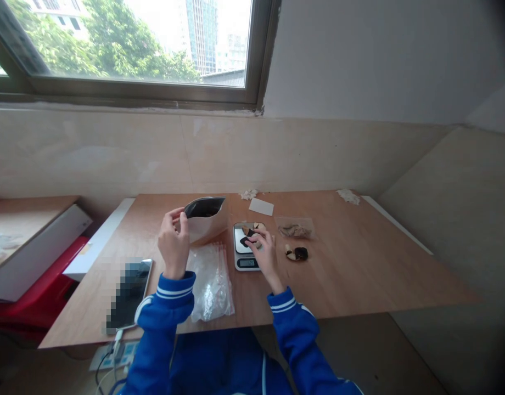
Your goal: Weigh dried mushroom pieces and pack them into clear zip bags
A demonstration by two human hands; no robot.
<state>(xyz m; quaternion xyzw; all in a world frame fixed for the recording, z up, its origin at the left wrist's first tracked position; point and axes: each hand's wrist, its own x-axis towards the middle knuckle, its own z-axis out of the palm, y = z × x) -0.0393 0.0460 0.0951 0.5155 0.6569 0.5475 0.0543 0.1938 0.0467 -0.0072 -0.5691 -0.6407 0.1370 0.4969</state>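
Left hand (173, 244) grips the upper edge of an open kraft pouch (206, 222), dark-lined, held above the worktop (359, 269). Right hand (267, 258) is narrowly closed on a dark piece (247, 238) over a digital scale (246, 263), central on the worktop. A clear plastic bag (211, 282) lies toward the near edge; a clear tray (295, 227) sits right of the scale.

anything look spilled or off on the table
Yes: dark-and-pale chunks lie loose directly on the wooden table beside the digital scale, and pale crumbly scraps sit at the far edge, so they look stray or spilled.
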